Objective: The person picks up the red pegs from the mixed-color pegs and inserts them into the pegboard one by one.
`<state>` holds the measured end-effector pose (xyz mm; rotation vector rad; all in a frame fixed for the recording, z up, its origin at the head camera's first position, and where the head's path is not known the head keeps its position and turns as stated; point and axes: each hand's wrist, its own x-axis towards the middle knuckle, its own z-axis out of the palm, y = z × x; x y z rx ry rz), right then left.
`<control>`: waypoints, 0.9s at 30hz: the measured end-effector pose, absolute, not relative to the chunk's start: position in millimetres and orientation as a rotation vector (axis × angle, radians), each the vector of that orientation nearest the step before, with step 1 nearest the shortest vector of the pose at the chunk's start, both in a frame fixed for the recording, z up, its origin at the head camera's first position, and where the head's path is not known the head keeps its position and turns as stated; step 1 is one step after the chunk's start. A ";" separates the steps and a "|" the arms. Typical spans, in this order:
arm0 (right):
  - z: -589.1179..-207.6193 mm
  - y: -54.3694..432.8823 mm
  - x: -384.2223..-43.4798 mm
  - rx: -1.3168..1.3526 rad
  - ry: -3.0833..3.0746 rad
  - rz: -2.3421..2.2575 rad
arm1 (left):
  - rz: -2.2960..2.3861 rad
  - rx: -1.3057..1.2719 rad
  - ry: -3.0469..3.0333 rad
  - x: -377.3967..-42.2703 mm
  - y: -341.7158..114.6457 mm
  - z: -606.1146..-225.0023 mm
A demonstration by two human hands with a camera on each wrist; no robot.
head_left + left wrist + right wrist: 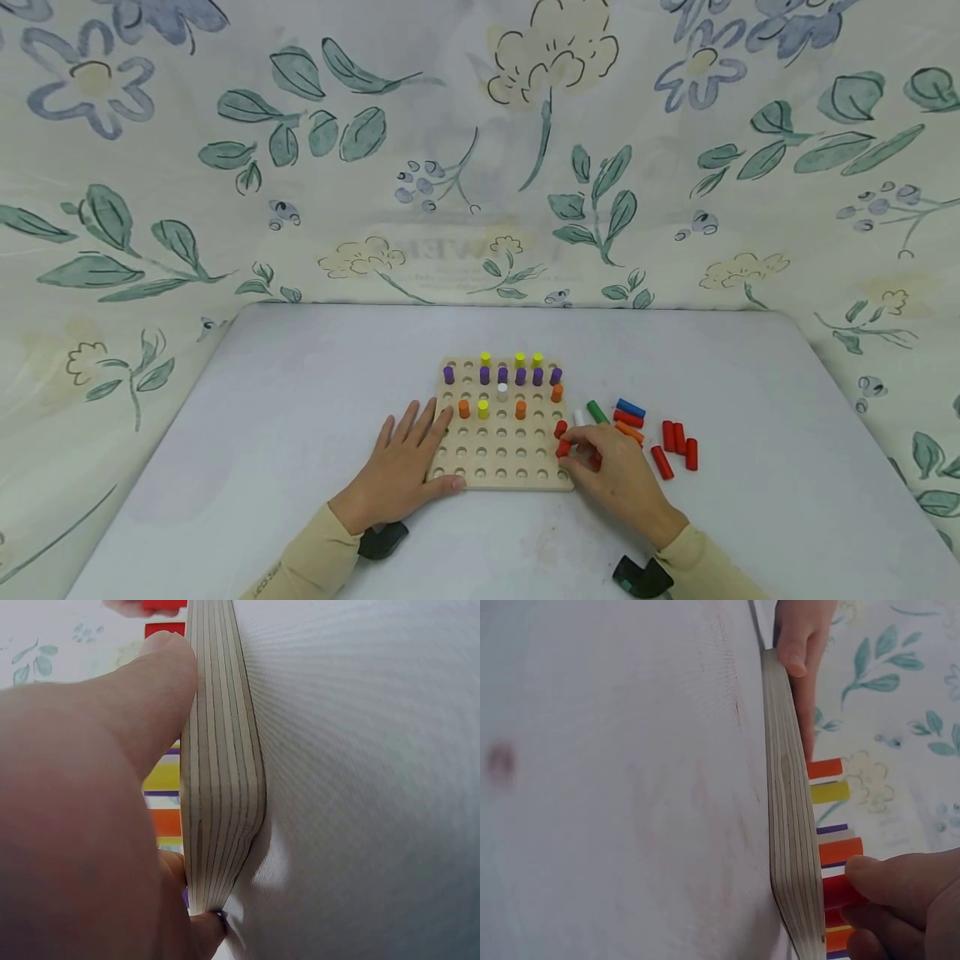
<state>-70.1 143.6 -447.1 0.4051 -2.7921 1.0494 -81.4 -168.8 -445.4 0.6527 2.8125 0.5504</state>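
A wooden pegboard (512, 463) with rows of holes lies on the white table. My left hand (401, 475) rests along its left side, fingers spread, with the thumb at the front left corner. In the right wrist view, my right hand (900, 900) pinches a red peg (840, 891) upright at the board's right edge. Just behind it stands another red peg (560, 428). Several purple pegs (521, 377), yellow pegs (520, 360) and orange pegs (464, 408) stand farther back, with one white peg (502, 392). A bit of red shows beneath my right fingers, partly hidden.
Loose pegs lie right of the board: several red pegs (692, 454), a blue peg (631, 407), a green peg (597, 412), an orange peg (629, 432) and a white peg (578, 417). A flower-print cloth (450, 233) hangs behind the table (300, 358).
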 end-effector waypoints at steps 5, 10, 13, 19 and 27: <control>-444.0 145.1 -69.5 0.391 -2.802 1.013 | 0.545 0.650 2.811 -81.8 -168.4 -445.0; -438.9 147.4 -69.8 0.367 -2.811 1.015 | 0.537 0.648 2.810 -82.1 -168.2 -444.8; -436.0 149.4 -70.6 0.391 -2.779 1.002 | 0.532 0.651 2.812 -82.2 -168.2 -445.2; -433.2 155.0 -72.5 0.417 -2.729 0.982 | 0.535 0.653 2.812 -81.6 -168.3 -445.2; -427.4 160.9 -73.5 0.424 -2.668 0.986 | 0.537 0.653 2.813 -80.9 -168.6 -444.7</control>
